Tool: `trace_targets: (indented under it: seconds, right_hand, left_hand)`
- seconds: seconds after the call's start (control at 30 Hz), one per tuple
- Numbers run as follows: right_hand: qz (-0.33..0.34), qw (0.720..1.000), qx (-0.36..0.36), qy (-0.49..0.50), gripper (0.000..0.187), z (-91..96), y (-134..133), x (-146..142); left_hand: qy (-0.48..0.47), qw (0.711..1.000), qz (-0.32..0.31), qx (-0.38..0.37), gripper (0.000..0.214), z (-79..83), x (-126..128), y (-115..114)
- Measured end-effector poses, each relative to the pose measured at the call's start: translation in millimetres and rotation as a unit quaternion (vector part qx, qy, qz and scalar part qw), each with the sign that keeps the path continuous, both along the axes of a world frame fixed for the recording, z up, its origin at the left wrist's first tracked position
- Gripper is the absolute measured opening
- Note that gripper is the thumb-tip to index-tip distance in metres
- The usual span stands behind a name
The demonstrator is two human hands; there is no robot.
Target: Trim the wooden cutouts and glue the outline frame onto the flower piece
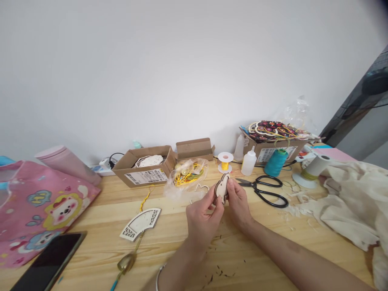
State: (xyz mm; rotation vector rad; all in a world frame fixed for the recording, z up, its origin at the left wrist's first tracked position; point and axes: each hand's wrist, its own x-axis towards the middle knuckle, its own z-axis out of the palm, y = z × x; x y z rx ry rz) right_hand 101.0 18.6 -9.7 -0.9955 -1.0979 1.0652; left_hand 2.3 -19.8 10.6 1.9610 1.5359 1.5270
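Between my two hands is a small pale wooden cutout (222,189) with a dark, wavy edge, raised a little above the table. The fingers of my left hand (203,212) pinch its left and lower side. My right hand (239,202) closes on its right side with thumb and fingers. Close to the right hand lie black-handled scissors (261,188), blades pointing left. Behind the cutout are a clear plastic bag (184,178) of yellow cords and a spool of yellow thread (225,162). Dark crumbs dot the wood below my hands.
A fan-shaped wooden piece (141,224) with a yellow cord and gold-coloured bell lies left. Cardboard boxes (142,166), squeeze bottles (249,161) and a teal thread cone (275,163) line the back. A phone (48,262) and pink bag (45,210) sit left; cream cloth (354,198) right.
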Motion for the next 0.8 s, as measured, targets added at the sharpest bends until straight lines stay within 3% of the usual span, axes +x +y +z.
trace_targets:
  seconds: [0.13, 0.27, 0.47, 0.6, 0.8]
  right_hand:
    - [-0.021, 0.999, 0.020, -0.018, 0.038, -0.1, 0.7, 2.9]
    - [-0.055, 0.991, 0.091, -0.086, 0.036, -0.3, 1.5, 12.6]
    - [-0.068, 0.952, 0.217, -0.203, 0.031, 8.1, -1.5, 26.8]
    - [-0.054, 0.934, 0.275, -0.222, 0.023, 14.5, -3.7, 29.6]
    - [-0.059, 0.896, 0.369, -0.239, 0.017, 20.1, -4.2, 33.3]
  left_hand:
    - [-0.047, 0.998, -0.031, -0.036, 0.032, -0.2, -2.0, 1.2]
    - [-0.159, 0.979, -0.075, -0.099, 0.032, -1.0, -6.0, 3.7]
    - [-0.213, 0.966, -0.117, -0.084, 0.020, -9.2, -12.4, 10.7]
    - [-0.228, 0.962, -0.130, -0.070, 0.014, -10.0, -15.3, 15.3]
    - [-0.284, 0.936, -0.170, -0.120, 0.015, -8.7, -17.7, 20.3]
